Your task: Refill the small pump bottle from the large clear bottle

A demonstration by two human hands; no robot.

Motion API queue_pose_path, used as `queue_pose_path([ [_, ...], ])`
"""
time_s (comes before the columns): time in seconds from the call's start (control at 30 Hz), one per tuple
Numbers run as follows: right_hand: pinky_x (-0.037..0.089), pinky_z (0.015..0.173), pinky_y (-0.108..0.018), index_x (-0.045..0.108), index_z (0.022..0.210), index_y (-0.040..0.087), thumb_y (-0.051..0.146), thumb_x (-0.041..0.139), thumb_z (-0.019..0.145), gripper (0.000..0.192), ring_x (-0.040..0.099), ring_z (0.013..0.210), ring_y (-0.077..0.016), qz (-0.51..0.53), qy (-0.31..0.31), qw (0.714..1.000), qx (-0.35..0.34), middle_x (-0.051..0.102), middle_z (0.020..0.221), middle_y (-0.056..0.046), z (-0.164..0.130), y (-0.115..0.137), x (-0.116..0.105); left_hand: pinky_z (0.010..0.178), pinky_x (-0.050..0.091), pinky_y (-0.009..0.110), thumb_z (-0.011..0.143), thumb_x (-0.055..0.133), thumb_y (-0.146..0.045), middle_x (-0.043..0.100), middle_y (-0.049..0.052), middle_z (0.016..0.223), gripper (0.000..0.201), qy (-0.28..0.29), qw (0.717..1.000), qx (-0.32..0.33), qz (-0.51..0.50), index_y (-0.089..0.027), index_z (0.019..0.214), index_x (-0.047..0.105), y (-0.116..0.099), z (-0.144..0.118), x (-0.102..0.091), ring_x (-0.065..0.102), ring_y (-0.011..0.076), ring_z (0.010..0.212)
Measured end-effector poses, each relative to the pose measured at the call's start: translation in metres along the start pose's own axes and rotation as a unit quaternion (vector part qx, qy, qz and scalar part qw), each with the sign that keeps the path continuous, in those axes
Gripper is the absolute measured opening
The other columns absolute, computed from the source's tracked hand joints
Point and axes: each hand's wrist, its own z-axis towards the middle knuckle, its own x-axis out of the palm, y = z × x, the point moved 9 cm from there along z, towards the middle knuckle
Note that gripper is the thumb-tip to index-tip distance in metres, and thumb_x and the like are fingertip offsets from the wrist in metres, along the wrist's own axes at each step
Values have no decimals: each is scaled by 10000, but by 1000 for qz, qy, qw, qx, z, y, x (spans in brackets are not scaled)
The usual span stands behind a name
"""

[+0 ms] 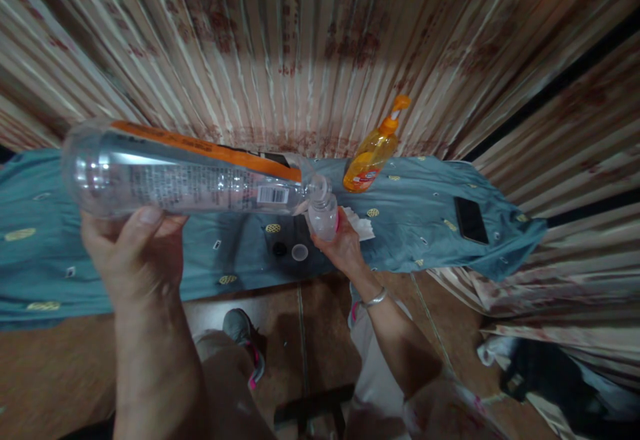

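Tipping large clear bottle (185,177) in left hand (135,253) grip, right hand (343,247) grip holding small bottle (323,217), liquid indiscernible

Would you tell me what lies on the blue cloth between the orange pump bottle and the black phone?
In the head view, only bare blue patterned cloth lies between the orange pump bottle and the flat black phone, with a few small printed motifs.

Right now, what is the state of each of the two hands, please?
Left hand: closed on the big bottle, held tipped on its side.
Right hand: closed on the small bottle, at the big bottle's mouth.
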Motion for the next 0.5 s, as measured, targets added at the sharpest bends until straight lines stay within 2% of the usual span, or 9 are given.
queue_pose_path([
  [0.1,613,1109,-586,500,1522,138,392,875,734,909,709,1332,-415,-2,6,1000,10,742,1375,-191,0,0,0,610,634,376,369,970,-434,659,-18,808,917,-20,999,17,-21,-353,1241,700,-5,-1,1,608,192,709],
  [0.3,624,1088,-608,508,1512,175,387,858,766,851,711,1324,-430,7,-2,1000,-9,742,1344,-164,0,3,-1,553,608,276,324,975,-299,614,-52,670,822,-34,997,15,-72,-342,1114,751,-11,-3,8,605,162,631],
  [0.5,607,1119,-580,522,1503,179,368,893,745,864,709,1335,-416,11,-6,1000,-5,729,1404,-177,0,3,-2,606,642,340,371,977,-288,699,-20,772,849,-30,997,13,-68,-360,1187,752,-12,-4,8,682,212,738],
])
